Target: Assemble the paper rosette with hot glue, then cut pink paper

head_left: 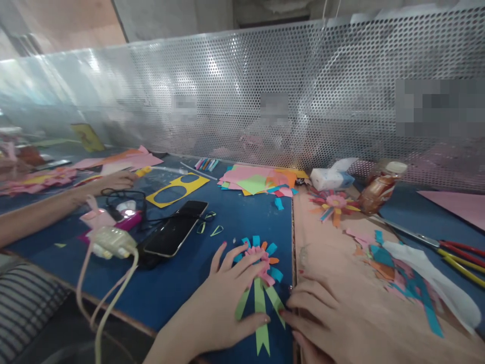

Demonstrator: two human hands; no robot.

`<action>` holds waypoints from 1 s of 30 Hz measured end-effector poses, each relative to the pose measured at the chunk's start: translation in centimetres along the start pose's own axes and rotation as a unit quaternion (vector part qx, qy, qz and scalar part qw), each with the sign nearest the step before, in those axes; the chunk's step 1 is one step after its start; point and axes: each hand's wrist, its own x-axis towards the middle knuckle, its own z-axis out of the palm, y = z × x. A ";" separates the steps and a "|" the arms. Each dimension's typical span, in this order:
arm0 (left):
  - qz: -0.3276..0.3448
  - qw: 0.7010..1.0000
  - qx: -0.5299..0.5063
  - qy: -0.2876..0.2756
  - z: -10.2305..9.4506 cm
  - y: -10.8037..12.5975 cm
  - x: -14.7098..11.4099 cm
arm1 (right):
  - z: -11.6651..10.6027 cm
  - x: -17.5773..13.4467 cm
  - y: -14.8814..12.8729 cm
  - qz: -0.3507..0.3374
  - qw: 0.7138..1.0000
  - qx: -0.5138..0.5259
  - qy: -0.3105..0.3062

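Note:
A paper flower [271,262] with pink, blue and orange petals lies on the blue table, with green paper ribbon strips [261,331] spread below it. My left hand [215,308] rests flat over it, fingers apart on the pink centre and thumb across the middle strip. Beside the right strip, my right hand [326,318] lies on the table seam, palm down with fingers loosely stretched. One of its fingertips is at that strip's edge; whether it touches cannot be made out. Nothing shows held in either hand.
Left are a phone [178,227], a charger plug with cables [113,241] and another person's arm [64,202]. Coloured paper sheets [252,179] lie behind. Right are a second paper flower [335,202], a bottle [381,188], tissues [329,178], paper scraps [394,270] and scissors [450,247].

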 end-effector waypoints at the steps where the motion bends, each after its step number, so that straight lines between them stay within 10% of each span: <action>1: 0.002 1.000 -0.003 0.001 0.0 0.0 0.0 | -0.1 0.0 -0.1 -0.005 1.000 -0.001 0.006; 30: 0.056 0.998 0.033 0.023 -0.4 0.3 0.0 | 0.9 -0.3 -0.3 -0.034 0.999 -0.018 -0.033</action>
